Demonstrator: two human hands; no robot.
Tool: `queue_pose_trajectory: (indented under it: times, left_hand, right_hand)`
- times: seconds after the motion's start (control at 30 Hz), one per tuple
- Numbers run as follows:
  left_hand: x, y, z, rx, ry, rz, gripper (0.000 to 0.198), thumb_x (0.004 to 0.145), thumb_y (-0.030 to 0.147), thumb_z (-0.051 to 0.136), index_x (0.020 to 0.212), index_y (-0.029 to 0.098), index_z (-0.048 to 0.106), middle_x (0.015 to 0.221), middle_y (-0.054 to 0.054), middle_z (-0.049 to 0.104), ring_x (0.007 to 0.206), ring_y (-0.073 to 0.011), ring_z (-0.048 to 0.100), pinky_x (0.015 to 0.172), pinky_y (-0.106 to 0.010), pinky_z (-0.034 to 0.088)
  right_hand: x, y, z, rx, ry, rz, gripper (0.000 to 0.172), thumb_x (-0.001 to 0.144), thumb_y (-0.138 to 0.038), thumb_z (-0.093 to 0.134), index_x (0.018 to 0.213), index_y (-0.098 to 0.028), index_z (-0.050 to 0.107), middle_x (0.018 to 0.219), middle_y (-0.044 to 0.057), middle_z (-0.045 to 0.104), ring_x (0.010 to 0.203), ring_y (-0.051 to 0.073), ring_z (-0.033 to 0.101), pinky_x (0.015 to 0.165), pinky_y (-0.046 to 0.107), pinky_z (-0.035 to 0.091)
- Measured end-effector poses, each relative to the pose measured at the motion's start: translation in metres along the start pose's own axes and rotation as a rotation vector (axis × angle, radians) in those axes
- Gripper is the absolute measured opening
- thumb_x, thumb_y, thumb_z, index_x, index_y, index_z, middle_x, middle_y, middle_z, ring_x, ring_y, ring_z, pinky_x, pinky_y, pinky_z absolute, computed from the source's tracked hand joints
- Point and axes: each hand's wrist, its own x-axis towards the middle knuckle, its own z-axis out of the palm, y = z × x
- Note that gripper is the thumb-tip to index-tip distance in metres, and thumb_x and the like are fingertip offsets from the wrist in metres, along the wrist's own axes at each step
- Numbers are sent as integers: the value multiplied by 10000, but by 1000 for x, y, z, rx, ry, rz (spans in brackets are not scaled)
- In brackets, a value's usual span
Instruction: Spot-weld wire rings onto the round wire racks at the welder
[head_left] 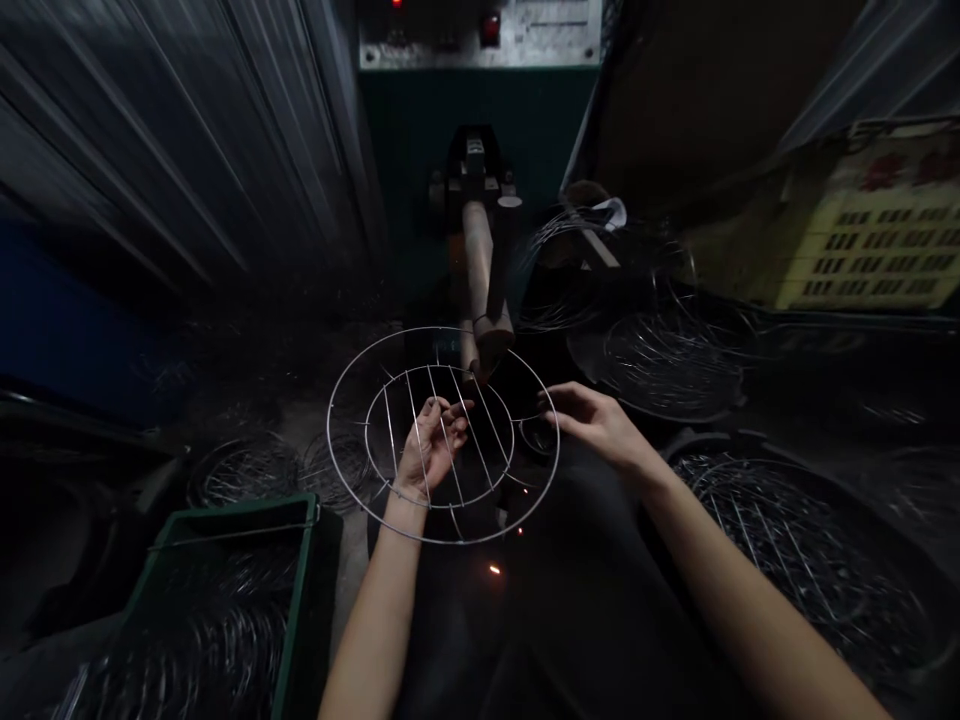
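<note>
A round wire rack [460,507], with an outer ring, a smaller inner ring and several parallel bars, hangs tilted beneath the electrode arms [484,270] of a spot-welding machine. My right hand [592,425] pinches the rack's outer ring at its right side. Behind the bars, my left hand [435,445] is curled, its thumb and fingers close together near the middle of the rack. Wires cross in front of it, and what those fingers grip cannot be made out. Glowing sparks [494,570] fall below the rack.
A green crate [304,590] of wire rings stands at lower left. At right are a dark basin [795,460] of short wire pieces and a yellow crate [877,240]. More wire rings [251,470] lie on the floor. The machine's panel [555,30] has red lights.
</note>
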Motion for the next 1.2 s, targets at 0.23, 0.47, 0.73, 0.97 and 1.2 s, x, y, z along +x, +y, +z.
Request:
queue_pose_trajectory:
  times: [0.23, 0.47, 0.73, 0.97, 1.2]
  left_hand:
    - [1, 0, 0, 2, -32, 41, 82, 827, 245, 579, 836, 170, 545, 951, -101, 656, 733, -116, 602, 581, -187, 448]
    - [-1, -1, 2, 22, -22, 44, 60, 826, 215, 579, 828, 171, 539, 915, -78, 655, 719, -107, 600, 575, -176, 442]
    - [-4, 0, 3, 35, -6, 55, 86, 827, 226, 578, 794, 175, 518, 911, -73, 652, 718, -106, 592, 571, -177, 434]
    - [-10, -2, 7, 32, 15, 111, 103, 816, 258, 593, 812, 202, 507, 974, -69, 658, 591, -75, 531, 478, -162, 383]
    - [-13, -8, 6, 40, 138, 242, 173, 786, 262, 639, 807, 208, 476, 1068, -40, 647, 580, -50, 549, 488, -146, 410]
  right_hand:
    - [-18, -4, 15, 35, 181, 40, 258, 701, -432, 681, 804, -199, 644, 742, 26, 673, 703, 181, 643, 681, 321, 531]
    - [-16, 0, 18, 51, 191, 57, 275, 688, -447, 692, 774, -189, 650, 702, 28, 673, 665, 179, 645, 630, 298, 515]
    - [-14, 4, 23, 159, 205, 92, 309, 665, -465, 708, 760, -181, 629, 719, 29, 666, 686, 192, 668, 652, 310, 535]
    - [17, 3, 27, 165, 207, 28, 299, 677, -455, 698, 749, -174, 624, 703, 24, 658, 652, 177, 664, 613, 281, 526]
    - [9, -1, 24, 141, 128, 3, 363, 780, -404, 601, 1083, -204, 587, 963, 65, 683, 829, 189, 672, 738, 332, 547]
